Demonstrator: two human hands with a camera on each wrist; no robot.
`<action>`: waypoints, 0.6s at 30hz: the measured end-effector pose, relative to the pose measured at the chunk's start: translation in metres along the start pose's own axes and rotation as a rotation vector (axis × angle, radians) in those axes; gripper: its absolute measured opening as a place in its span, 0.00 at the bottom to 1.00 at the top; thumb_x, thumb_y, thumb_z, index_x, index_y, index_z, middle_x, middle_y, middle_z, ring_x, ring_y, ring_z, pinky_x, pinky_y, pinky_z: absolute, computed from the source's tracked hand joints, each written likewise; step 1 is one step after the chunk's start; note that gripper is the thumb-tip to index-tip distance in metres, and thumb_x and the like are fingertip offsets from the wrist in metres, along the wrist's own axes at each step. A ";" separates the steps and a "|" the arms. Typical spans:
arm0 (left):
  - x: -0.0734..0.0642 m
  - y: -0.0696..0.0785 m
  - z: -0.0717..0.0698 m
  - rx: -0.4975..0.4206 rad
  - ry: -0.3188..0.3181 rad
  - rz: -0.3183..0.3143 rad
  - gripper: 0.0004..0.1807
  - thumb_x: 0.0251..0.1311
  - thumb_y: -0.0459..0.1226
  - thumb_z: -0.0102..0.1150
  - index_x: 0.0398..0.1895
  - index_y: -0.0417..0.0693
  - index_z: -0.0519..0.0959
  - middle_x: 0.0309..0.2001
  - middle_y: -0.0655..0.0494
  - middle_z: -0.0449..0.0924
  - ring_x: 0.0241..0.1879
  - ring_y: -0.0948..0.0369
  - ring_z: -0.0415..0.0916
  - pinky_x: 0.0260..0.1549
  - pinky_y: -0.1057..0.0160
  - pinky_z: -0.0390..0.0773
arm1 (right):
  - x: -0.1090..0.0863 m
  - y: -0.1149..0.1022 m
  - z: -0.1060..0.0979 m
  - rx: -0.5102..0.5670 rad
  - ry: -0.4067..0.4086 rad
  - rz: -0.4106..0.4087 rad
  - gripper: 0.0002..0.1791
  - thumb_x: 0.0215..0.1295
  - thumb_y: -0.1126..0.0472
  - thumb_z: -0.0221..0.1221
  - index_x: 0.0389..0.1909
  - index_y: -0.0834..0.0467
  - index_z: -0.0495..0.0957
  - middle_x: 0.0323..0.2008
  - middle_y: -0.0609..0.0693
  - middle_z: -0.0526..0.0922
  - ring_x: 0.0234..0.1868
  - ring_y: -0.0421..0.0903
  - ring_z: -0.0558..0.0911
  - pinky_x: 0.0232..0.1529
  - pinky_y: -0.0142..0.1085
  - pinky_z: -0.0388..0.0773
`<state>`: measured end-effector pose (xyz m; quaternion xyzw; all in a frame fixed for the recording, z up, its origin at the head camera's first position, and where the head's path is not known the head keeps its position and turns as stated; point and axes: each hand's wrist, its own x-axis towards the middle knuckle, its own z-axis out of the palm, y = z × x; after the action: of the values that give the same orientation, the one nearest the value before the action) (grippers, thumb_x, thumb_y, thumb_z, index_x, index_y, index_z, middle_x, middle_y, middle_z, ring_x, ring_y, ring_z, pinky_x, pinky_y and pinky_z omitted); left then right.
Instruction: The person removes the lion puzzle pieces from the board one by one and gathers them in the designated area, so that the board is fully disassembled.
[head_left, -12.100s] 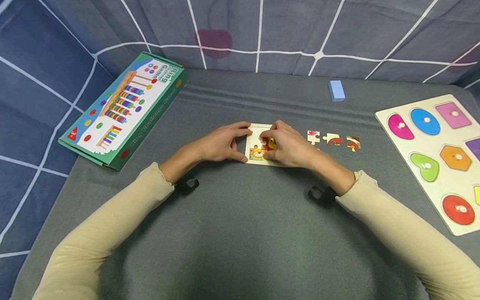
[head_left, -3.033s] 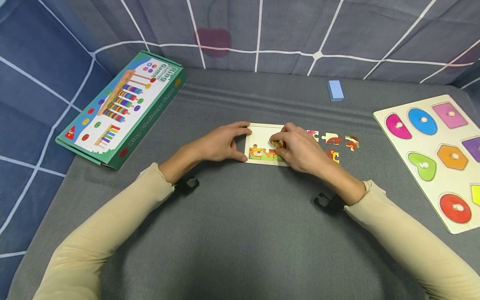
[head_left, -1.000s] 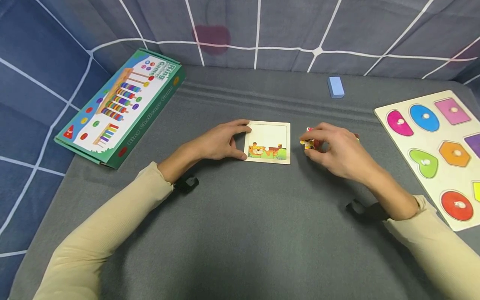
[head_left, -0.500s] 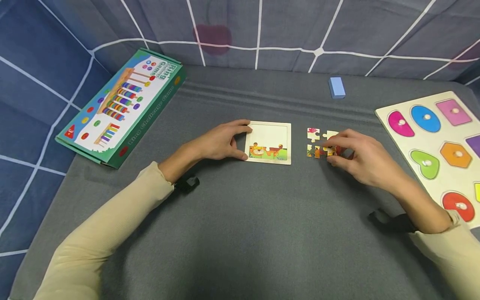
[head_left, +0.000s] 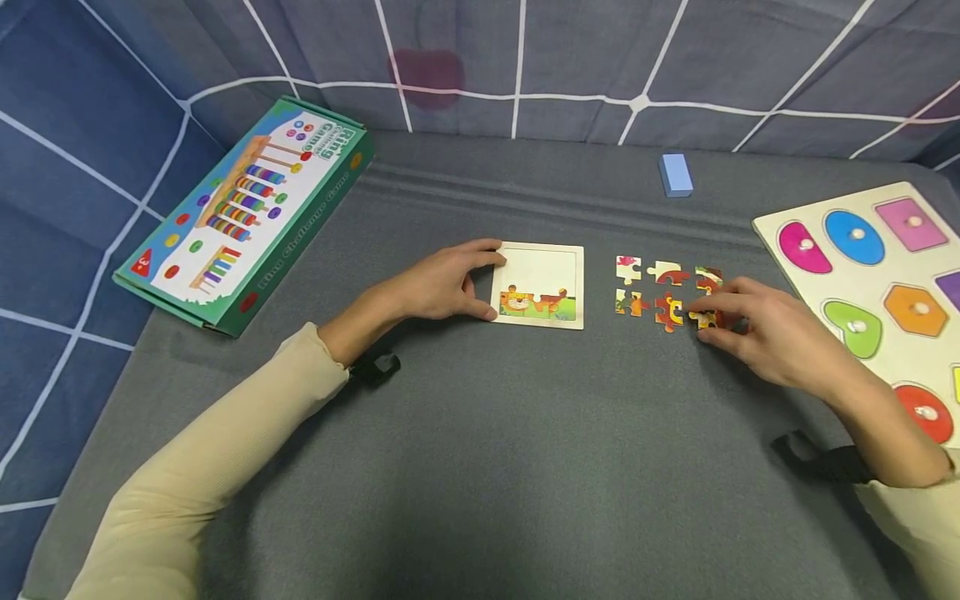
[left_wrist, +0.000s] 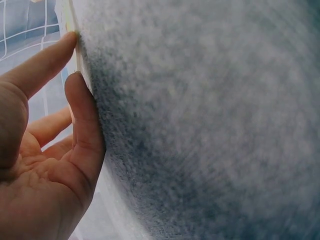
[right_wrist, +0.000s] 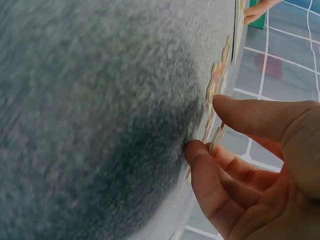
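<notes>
My left hand point(head_left: 442, 283) rests at the left edge of a small square wooden puzzle board point(head_left: 540, 267), its thumb and forefinger apart and touching the rim. Only the board's bottom row is filled, with joined pieces showing an animal on green; bare wood shows above. In the left wrist view, the left fingertips meet the board's thin edge point(left_wrist: 77, 55). To the right, my right hand point(head_left: 772, 333) pinches a yellow-and-brown jigsaw piece point(head_left: 703, 320) low over the cloth, its fingers partly hiding it. Several loose pieces lie beside it, among them a red-and-yellow piece point(head_left: 669, 312).
A green ring game box point(head_left: 247, 208) lies at the left. A blue block point(head_left: 676, 175) stands behind the loose pieces. At the right is a wooden shape board point(head_left: 877, 275) with knobbed shapes, close to the right forearm. Checked cloth point(head_left: 570, 67) hangs behind.
My right hand has carried the yellow-and-brown jigsaw piece from the puzzle board rightward to the near right of the loose pieces. Earlier, the bottom row gained pieces. The left hand stays put.
</notes>
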<state>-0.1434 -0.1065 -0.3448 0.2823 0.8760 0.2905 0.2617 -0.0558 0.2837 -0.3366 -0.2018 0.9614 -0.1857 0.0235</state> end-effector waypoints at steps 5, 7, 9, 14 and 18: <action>0.000 0.000 0.000 0.001 0.000 0.002 0.42 0.56 0.43 0.73 0.72 0.43 0.65 0.77 0.53 0.50 0.28 0.63 0.77 0.36 0.62 0.73 | -0.001 0.005 0.001 0.000 -0.007 0.026 0.19 0.52 0.70 0.72 0.48 0.58 0.85 0.37 0.51 0.77 0.31 0.46 0.72 0.30 0.41 0.65; 0.000 0.000 0.000 0.004 -0.001 -0.001 0.42 0.55 0.43 0.73 0.72 0.44 0.65 0.77 0.53 0.50 0.28 0.63 0.77 0.36 0.63 0.73 | 0.000 0.007 0.001 0.001 -0.013 0.035 0.19 0.53 0.69 0.71 0.48 0.58 0.85 0.38 0.52 0.78 0.31 0.47 0.72 0.30 0.42 0.65; 0.000 0.000 0.000 0.005 -0.001 -0.002 0.42 0.55 0.43 0.73 0.72 0.44 0.65 0.77 0.53 0.50 0.28 0.63 0.77 0.36 0.62 0.73 | 0.001 0.008 0.002 0.002 -0.021 0.039 0.19 0.54 0.69 0.71 0.48 0.58 0.85 0.39 0.54 0.78 0.32 0.48 0.72 0.31 0.44 0.65; 0.000 0.001 0.000 0.006 -0.003 -0.001 0.42 0.56 0.43 0.73 0.72 0.44 0.65 0.77 0.53 0.50 0.28 0.63 0.77 0.36 0.62 0.72 | 0.001 0.009 0.002 -0.006 -0.048 0.040 0.19 0.54 0.69 0.71 0.49 0.58 0.84 0.40 0.56 0.78 0.32 0.49 0.73 0.31 0.45 0.66; 0.000 0.001 0.000 0.008 -0.004 0.000 0.42 0.56 0.43 0.73 0.72 0.43 0.65 0.77 0.52 0.49 0.28 0.63 0.76 0.37 0.62 0.72 | 0.001 0.009 0.001 -0.017 -0.084 0.062 0.20 0.56 0.70 0.69 0.52 0.59 0.83 0.42 0.58 0.77 0.34 0.51 0.74 0.32 0.46 0.67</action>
<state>-0.1429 -0.1059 -0.3437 0.2838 0.8767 0.2866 0.2623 -0.0607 0.2909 -0.3405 -0.1797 0.9669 -0.1681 0.0681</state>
